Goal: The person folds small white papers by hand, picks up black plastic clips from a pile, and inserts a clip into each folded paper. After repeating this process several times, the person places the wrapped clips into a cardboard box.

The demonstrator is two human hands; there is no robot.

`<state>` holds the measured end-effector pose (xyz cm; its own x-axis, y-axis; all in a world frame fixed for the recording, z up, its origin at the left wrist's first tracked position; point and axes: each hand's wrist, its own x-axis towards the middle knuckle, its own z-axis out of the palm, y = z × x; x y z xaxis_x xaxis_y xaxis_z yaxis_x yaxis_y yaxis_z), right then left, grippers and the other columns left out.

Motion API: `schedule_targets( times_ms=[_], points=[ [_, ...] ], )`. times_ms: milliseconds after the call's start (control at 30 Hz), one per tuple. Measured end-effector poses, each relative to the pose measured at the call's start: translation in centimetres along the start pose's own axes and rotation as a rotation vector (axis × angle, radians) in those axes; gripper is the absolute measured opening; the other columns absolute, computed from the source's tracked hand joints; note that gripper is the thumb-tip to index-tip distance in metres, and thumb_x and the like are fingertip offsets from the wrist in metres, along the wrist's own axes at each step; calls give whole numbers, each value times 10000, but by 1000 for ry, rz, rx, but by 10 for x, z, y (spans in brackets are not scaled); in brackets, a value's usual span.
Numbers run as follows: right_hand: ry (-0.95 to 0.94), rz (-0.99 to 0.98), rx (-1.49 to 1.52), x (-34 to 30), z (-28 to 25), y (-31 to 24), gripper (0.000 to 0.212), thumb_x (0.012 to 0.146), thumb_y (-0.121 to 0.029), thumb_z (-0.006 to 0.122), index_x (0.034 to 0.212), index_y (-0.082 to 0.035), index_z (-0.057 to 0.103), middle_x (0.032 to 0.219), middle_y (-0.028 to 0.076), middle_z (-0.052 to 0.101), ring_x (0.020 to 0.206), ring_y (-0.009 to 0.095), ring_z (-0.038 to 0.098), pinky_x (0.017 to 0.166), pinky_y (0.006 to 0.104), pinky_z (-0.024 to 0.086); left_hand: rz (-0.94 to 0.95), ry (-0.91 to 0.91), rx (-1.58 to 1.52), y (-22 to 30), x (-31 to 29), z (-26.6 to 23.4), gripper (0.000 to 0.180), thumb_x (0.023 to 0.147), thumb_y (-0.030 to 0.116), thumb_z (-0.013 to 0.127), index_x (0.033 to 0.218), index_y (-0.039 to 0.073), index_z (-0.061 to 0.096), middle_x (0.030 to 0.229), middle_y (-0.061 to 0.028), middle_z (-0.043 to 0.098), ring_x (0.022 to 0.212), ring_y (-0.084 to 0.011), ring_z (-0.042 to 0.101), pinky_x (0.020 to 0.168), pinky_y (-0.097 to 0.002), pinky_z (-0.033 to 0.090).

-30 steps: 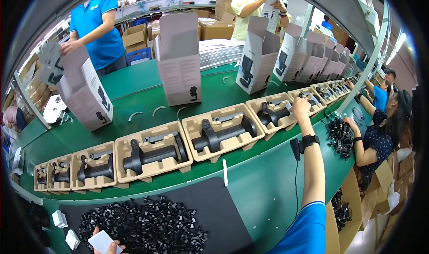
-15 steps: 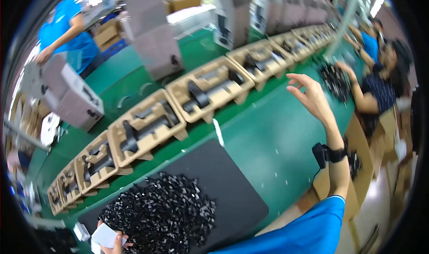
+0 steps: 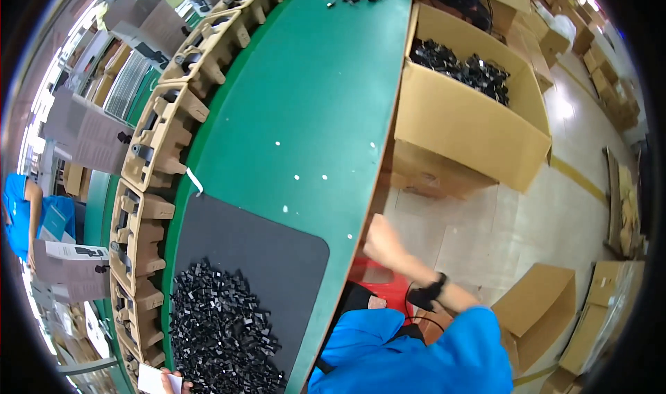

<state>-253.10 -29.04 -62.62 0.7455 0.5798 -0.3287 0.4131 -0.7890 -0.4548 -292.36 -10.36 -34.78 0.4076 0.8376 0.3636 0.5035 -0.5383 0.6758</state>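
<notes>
At the lower left edge of the head view, my left hand (image 3: 177,383) is closed on a flat white rectangular piece (image 3: 150,379). Beside it lies a big heap of small black parts (image 3: 220,328), too small to name, on a dark grey mat (image 3: 277,252). My right hand (image 3: 381,240) is beside the green table's edge, above the floor. It is blurred and its fingers are hard to make out, so whether it holds anything does not show. A black band with a device (image 3: 427,293) sits on that wrist.
Molded brown trays (image 3: 146,144) holding black parts line the green table (image 3: 319,96). An open carton (image 3: 472,116) of black parts stands right of it, with a red stool (image 3: 388,286) nearer me. A co-worker in blue (image 3: 28,213) handles a printed box at far left.
The view has swung right, bringing the open carton and floor into sight. My right hand has gone from raised over the table to beside its edge. The left still holds the white piece.
</notes>
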Motion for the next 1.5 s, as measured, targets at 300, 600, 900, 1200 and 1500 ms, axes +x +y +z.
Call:
schedule_targets(
  times_ms=[300, 600, 900, 1200, 1500],
  points=[
    [271, -765, 751, 22, 61, -28, 336, 863, -182, 453, 1155, -63, 570, 1257, 88, 516, 1234, 220, 409, 1049, 422, 314, -690, 432, -343, 26, -21, -18, 356, 798, 76, 639, 1142, 37, 557, 1076, -114, 532, 880, -190, 533, 678, -316, 499],
    [325, -1072, -120, 71, 8, 41, 189, 770, -177, 544, 903, -75, 632, 895, 89, 603, 871, 229, 555, 727, 367, 441, -441, 352, -465, -14, -33, -44, 217, 807, 76, 607, 1008, 6, 564, 964, -104, 550, 814, -173, 556, 671, -297, 496],
    [-9, -909, -860, 21, -51, 46, 120, 677, -176, 583, 571, -120, 595, 560, 62, 577, 593, 235, 619, 531, 363, 474, -412, 243, -524, -86, -35, -76, 545, 910, 164, 560, 1368, 34, 294, 899, -62, 558, 721, -115, 568, 435, -195, 461],
    [32, -832, -979, 8, -60, 53, 109, 700, -178, 584, 597, -153, 611, 600, 26, 601, 645, 219, 629, 597, 337, 485, -376, 48, -521, -101, 3, -51, 513, 890, 131, 568, 1318, -25, 331, 877, -90, 534, 696, -155, 575, 431, -227, 480],
    [228, 154, -393, -166, 147, 123, 485, 850, -342, 518, 1256, -83, 460, 1150, 259, 507, 1036, 410, 488, 924, 477, 365, -555, -92, -430, -149, 16, -83, 326, 834, 88, 619, 1117, -53, 539, 989, -147, 583, 831, -219, 590, 657, -321, 523]
  ],
)
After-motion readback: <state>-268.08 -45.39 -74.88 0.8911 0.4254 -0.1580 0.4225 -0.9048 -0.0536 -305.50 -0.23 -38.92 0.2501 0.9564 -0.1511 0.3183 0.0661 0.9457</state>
